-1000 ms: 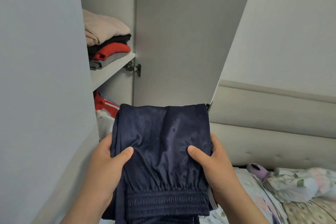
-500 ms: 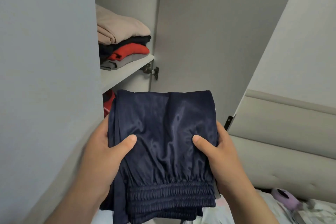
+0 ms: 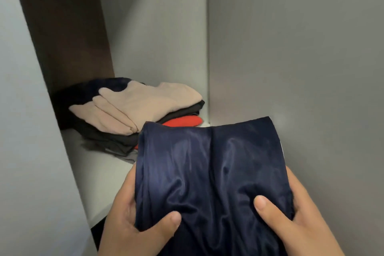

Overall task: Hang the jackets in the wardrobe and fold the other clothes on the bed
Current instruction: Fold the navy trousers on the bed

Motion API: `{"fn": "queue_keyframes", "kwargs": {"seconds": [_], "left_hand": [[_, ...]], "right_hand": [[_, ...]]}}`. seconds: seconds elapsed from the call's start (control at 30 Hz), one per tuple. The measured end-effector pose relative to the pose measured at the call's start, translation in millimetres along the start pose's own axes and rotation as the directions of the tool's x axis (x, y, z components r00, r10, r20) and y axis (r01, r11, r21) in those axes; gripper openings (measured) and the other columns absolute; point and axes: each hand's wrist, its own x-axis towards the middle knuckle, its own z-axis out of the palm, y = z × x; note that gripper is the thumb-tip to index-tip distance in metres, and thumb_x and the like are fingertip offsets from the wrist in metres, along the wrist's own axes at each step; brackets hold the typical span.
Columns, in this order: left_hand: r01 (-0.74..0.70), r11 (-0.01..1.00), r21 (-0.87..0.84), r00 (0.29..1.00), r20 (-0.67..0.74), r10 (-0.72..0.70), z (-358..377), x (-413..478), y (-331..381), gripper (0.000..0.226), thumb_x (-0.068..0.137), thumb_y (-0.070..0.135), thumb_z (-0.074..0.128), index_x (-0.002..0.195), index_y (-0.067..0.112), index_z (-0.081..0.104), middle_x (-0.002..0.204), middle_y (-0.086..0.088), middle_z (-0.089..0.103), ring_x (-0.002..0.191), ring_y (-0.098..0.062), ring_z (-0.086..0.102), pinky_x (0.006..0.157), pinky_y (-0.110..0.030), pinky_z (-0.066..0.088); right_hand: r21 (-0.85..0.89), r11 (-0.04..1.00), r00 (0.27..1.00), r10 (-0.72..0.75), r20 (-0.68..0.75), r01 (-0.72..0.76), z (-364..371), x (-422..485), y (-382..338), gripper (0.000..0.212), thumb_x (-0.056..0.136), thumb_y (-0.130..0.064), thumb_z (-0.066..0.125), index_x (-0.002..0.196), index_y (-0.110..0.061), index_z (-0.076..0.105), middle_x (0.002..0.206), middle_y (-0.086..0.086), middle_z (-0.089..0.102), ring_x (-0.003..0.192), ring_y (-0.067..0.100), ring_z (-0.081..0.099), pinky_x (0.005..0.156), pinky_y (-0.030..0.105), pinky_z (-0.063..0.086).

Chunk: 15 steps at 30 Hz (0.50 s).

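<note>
No writing or label can be read on anything here. The left hand [image 3: 133, 220] and right hand [image 3: 295, 216] each clamp a side of the folded navy garment [image 3: 209, 172], thumbs on top. Beyond the hands, on the wardrobe shelf [image 3: 99, 183], sits a stack of folded clothes [image 3: 141, 110], beige uppermost. Since half a second ago the garment has risen to shelf level, and the bed has left view.

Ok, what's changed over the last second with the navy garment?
The folded navy garment has been lifted to the height of the wardrobe shelf, beside the stack of folded clothes; the bed is out of view. Both hands, left and right, still grip it, thumbs on top.
</note>
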Motion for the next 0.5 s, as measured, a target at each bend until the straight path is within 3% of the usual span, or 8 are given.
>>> {"fn": "queue_keyframes", "kwargs": {"seconds": [0.1,0.17,0.27,0.4,0.5], "left_hand": [[-0.036,0.997,0.063,0.994,-0.096,0.042,0.6,13.3,7.9,0.099,0.048,0.002,0.074,0.141,0.02,0.047,0.123,0.014,0.068,0.115,-0.005,0.062,0.092,-0.017,0.049],[-0.031,0.998,0.053,0.985,-0.167,0.039,-2.6,21.4,16.1,0.098,0.048,0.002,0.073,0.139,0.028,0.048,0.125,0.005,0.068,0.118,-0.013,0.062,0.095,-0.021,0.048],[-0.048,0.998,0.041,0.963,-0.262,0.057,-6.6,36.7,30.3,0.089,0.054,-0.002,0.077,0.129,0.039,0.053,0.118,0.011,0.071,0.107,-0.004,0.066,0.08,-0.01,0.052],[-0.091,0.995,0.034,0.899,-0.427,0.097,-2.6,62.8,52.2,0.101,0.054,-0.019,0.084,0.126,0.045,0.054,0.117,0.025,0.067,0.102,0.008,0.064,0.074,-0.007,0.052],[-0.172,0.984,-0.042,0.837,-0.534,0.123,1.2,88.0,66.3,0.087,0.07,-0.008,0.074,0.141,0.034,0.048,0.121,0.025,0.063,0.099,0.01,0.063,0.077,-0.014,0.049]], "right_hand": [[0.062,0.998,0.993,0.023,0.116,-0.03,-1.6,22.4,-10.2,0.061,0.081,-0.014,0.068,0.123,-0.058,0.057,0.121,-0.019,0.068,0.104,0.006,0.068,0.081,0.024,0.055],[0.058,0.996,0.973,0.052,0.227,-0.067,1.5,34.0,-19.0,0.083,0.061,-0.004,0.052,0.112,-0.069,0.055,0.115,-0.019,0.07,0.085,0.013,0.066,0.072,0.032,0.047],[-0.009,1.0,0.965,0.004,0.261,-0.002,9.5,59.4,-36.1,0.087,0.06,-0.006,0.054,0.116,-0.072,0.05,0.098,-0.004,0.073,0.072,0.018,0.057,0.068,0.035,0.041],[0.026,0.993,0.962,-0.122,0.246,0.119,21.4,101.9,-50.7,0.082,0.082,0.015,0.051,0.122,-0.056,0.058,0.11,-0.009,0.073,0.096,0.013,0.071,0.076,0.026,0.058],[0.083,0.979,0.962,-0.199,0.185,0.187,34.5,142.1,-59.3,0.078,0.085,0.01,0.057,0.126,-0.056,0.052,0.113,-0.009,0.072,0.1,0.013,0.071,0.077,0.028,0.058]]}}
